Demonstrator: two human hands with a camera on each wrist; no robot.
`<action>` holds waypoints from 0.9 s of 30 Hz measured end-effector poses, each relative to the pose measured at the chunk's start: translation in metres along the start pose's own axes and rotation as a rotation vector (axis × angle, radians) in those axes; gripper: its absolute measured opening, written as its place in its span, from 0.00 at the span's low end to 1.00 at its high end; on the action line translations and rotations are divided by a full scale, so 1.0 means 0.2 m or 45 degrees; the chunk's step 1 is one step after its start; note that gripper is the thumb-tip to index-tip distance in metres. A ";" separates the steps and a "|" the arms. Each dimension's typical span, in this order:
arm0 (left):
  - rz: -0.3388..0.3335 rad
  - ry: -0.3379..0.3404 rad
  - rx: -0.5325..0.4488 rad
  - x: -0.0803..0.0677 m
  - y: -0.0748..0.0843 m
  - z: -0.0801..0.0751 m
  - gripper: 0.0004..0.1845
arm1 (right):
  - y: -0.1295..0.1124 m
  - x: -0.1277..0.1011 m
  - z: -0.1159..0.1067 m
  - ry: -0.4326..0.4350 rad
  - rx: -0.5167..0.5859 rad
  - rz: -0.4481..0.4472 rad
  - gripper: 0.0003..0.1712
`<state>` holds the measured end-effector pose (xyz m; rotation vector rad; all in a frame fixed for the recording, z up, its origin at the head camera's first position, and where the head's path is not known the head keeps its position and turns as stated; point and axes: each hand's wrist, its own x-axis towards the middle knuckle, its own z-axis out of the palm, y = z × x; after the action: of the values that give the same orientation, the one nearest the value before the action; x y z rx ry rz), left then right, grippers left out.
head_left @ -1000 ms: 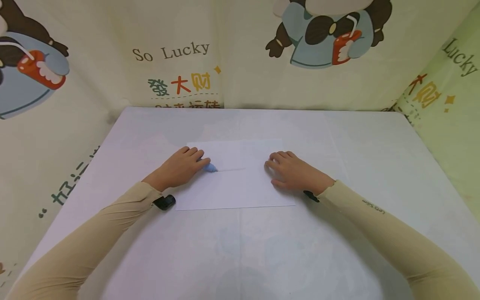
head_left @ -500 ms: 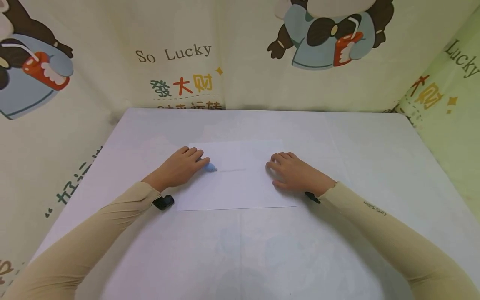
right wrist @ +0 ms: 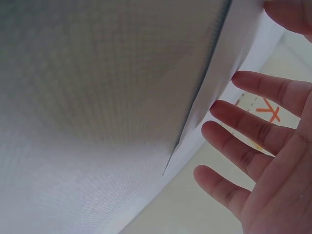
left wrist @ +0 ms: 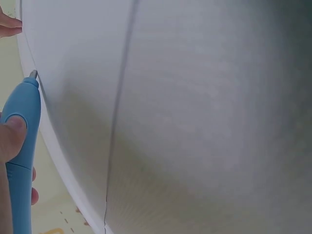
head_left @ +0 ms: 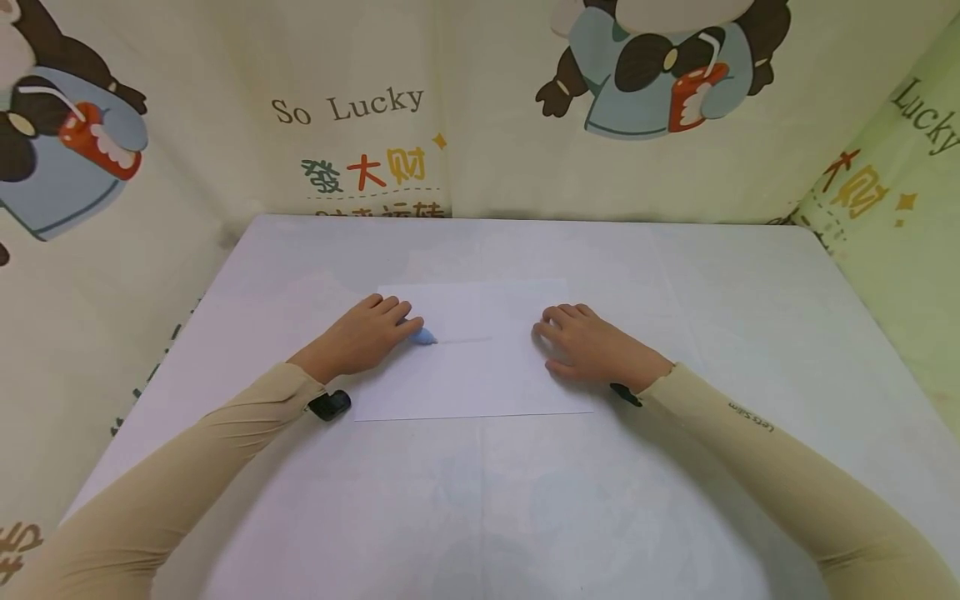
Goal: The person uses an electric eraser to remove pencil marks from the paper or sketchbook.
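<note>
Head view: white paper sheet (head_left: 480, 354) lies flat on the bench (head_left: 675, 500). Left hand (head_left: 360, 337) rests on the sheet's left part, its grip closed around a blue pen (head_left: 423, 335) whose tip touches the paper. Right hand (head_left: 592, 346) lies palm down on the sheet's right part, fingers straight, grip released.

Left wrist view: thumb presses the pen (left wrist: 22, 146); the metal tip meets the paper (left wrist: 195, 122).

Right wrist view: spread fingers (right wrist: 253, 124), sheet edge (right wrist: 204, 107) beside them; pen not seen here.

Fingers (left wrist: 10, 134) hold a blue pen (left wrist: 22, 141), tip on white paper (left wrist: 195, 122).
</note>
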<state>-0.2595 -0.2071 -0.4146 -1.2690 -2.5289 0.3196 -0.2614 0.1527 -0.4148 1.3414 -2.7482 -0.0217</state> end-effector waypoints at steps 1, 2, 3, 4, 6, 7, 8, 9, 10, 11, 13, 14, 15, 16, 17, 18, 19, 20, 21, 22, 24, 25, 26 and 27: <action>-0.004 -0.004 0.000 0.00 0.00 0.00 0.12 | 0.00 0.00 0.00 -0.004 0.001 0.001 0.23; -0.008 -0.010 0.001 0.00 0.00 -0.01 0.12 | 0.00 0.00 0.00 -0.007 0.003 0.002 0.23; -0.012 -0.015 0.002 0.00 0.00 -0.01 0.11 | 0.00 0.00 -0.01 -0.010 0.006 0.002 0.23; -0.016 -0.018 0.000 0.00 0.00 -0.01 0.11 | 0.00 0.00 -0.01 -0.010 0.006 0.003 0.23; -0.022 -0.025 -0.001 0.00 0.00 -0.01 0.11 | 0.00 0.01 -0.01 -0.012 0.004 0.001 0.23; -0.025 -0.027 -0.002 -0.01 -0.01 0.00 0.11 | -0.01 0.01 -0.01 -0.014 0.005 0.002 0.23; -0.025 -0.027 -0.004 -0.01 -0.01 0.00 0.11 | -0.01 0.01 -0.01 -0.017 0.005 0.003 0.23; -0.024 -0.024 -0.005 -0.01 -0.01 0.00 0.11 | -0.01 0.01 -0.01 -0.020 0.006 0.005 0.23; -0.022 -0.022 -0.004 -0.01 -0.01 0.00 0.11 | -0.01 0.01 -0.01 -0.024 0.007 0.007 0.23; -0.018 -0.017 -0.003 -0.01 -0.01 0.00 0.11 | -0.01 0.01 -0.01 -0.026 0.008 0.006 0.24; -0.009 -0.008 -0.003 -0.01 -0.02 0.00 0.11 | -0.01 0.01 -0.02 -0.032 0.015 0.008 0.24; -0.004 -0.003 -0.005 -0.01 -0.02 0.00 0.11 | -0.01 0.02 -0.02 -0.033 0.017 0.009 0.24; 0.001 0.002 -0.007 -0.01 -0.02 0.00 0.11 | -0.01 0.02 -0.02 -0.033 0.016 0.010 0.24; 0.005 0.005 -0.010 -0.01 -0.02 0.00 0.11 | -0.01 0.02 -0.02 -0.036 0.018 0.012 0.23; 0.008 0.009 -0.012 -0.01 -0.02 -0.01 0.11 | -0.01 0.02 -0.02 -0.040 0.021 0.015 0.23; 0.011 0.009 -0.015 -0.01 -0.02 -0.01 0.12 | -0.01 0.02 -0.02 -0.047 0.022 0.020 0.23; 0.013 0.011 -0.016 -0.01 -0.03 -0.01 0.12 | -0.01 0.02 -0.03 -0.052 0.022 0.024 0.23; 0.014 0.012 -0.016 -0.01 -0.03 -0.01 0.11 | -0.01 0.02 -0.03 -0.059 0.025 0.030 0.23; 0.015 0.013 -0.017 -0.01 -0.03 -0.01 0.11 | -0.01 0.02 -0.03 -0.066 0.028 0.033 0.23; 0.016 0.014 -0.016 -0.01 -0.03 -0.01 0.11 | -0.02 0.02 -0.04 -0.069 0.028 0.035 0.23; 0.018 0.016 -0.018 0.00 -0.04 -0.01 0.11 | -0.02 0.03 -0.04 -0.069 0.027 0.033 0.24; 0.019 0.017 -0.020 0.00 -0.04 -0.01 0.11 | -0.02 0.03 -0.04 -0.067 0.026 0.029 0.24; 0.020 0.018 -0.021 0.00 -0.04 -0.01 0.11 | -0.02 0.03 -0.05 -0.062 0.025 0.026 0.24; 0.021 0.018 -0.023 0.00 -0.04 -0.01 0.11 | -0.02 0.03 -0.05 -0.056 0.021 0.022 0.24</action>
<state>-0.2644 -0.2123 -0.4099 -1.2944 -2.5164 0.2908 -0.2610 0.1462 -0.4052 1.3372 -2.8018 -0.0273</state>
